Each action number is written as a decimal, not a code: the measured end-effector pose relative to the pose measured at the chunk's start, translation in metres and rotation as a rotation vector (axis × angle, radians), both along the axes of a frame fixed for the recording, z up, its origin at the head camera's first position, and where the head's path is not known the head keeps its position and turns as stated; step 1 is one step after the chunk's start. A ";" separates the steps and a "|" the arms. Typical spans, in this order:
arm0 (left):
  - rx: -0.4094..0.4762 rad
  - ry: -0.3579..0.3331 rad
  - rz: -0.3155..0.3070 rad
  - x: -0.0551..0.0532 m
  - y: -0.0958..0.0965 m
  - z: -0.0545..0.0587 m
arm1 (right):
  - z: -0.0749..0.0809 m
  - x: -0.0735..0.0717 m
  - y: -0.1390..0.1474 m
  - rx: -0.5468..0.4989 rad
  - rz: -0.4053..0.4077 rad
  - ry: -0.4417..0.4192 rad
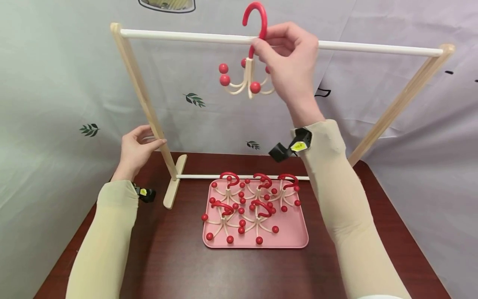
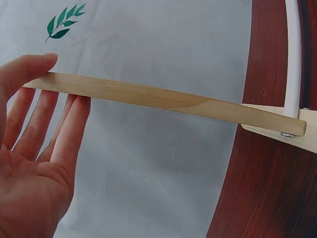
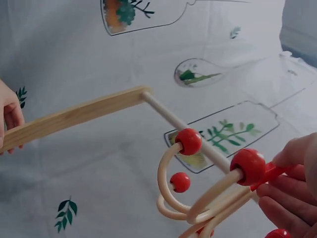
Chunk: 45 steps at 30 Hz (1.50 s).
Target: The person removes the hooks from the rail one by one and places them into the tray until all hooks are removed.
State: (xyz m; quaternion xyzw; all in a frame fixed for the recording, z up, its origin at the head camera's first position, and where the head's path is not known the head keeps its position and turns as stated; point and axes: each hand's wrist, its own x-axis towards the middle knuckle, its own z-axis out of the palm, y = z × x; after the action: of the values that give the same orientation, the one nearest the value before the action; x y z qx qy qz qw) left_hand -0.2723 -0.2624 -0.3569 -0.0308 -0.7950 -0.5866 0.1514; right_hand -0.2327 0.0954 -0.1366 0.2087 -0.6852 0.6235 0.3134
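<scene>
My right hand (image 1: 294,62) pinches the red hook of an octopus-style hanger (image 1: 248,77) at the top rail (image 1: 186,36) of a wooden-framed rack. The hook's curve rises above the white rail, and its pale curved arms with red ball tips hang below. In the right wrist view, thumb and fingers close on the hook's red stem, and the balls (image 3: 189,142) show in front of the rail. On the left, my left hand (image 1: 136,151) holds the rack's wooden post (image 1: 139,83) between thumb and fingers, as the left wrist view also shows (image 2: 133,94).
A pink tray (image 1: 293,232) on the dark red table (image 1: 179,257) bears several more such hangers (image 1: 257,220). Behind it runs the rack's lower white bar (image 1: 198,177), joined to a wooden foot (image 1: 172,193). A second post (image 1: 399,104) stands at right, before a printed cloth (image 1: 224,124).
</scene>
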 end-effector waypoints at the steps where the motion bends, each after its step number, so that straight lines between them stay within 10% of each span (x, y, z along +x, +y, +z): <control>1: 0.002 -0.001 0.000 0.000 0.000 0.000 | 0.000 0.003 0.004 0.000 0.003 0.012; 14: -0.005 0.003 0.005 0.004 -0.002 0.005 | -0.031 0.036 0.052 0.092 -0.036 -0.027; 45: -0.014 0.003 -0.001 0.003 0.004 0.003 | -0.207 0.113 0.148 0.126 0.041 -0.255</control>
State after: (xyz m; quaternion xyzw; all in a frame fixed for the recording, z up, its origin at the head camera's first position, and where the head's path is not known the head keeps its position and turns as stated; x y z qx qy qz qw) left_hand -0.2689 -0.2582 -0.3534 -0.0330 -0.7988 -0.5810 0.1524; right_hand -0.1197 0.2429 -0.3436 0.1610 -0.7528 0.6071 0.1971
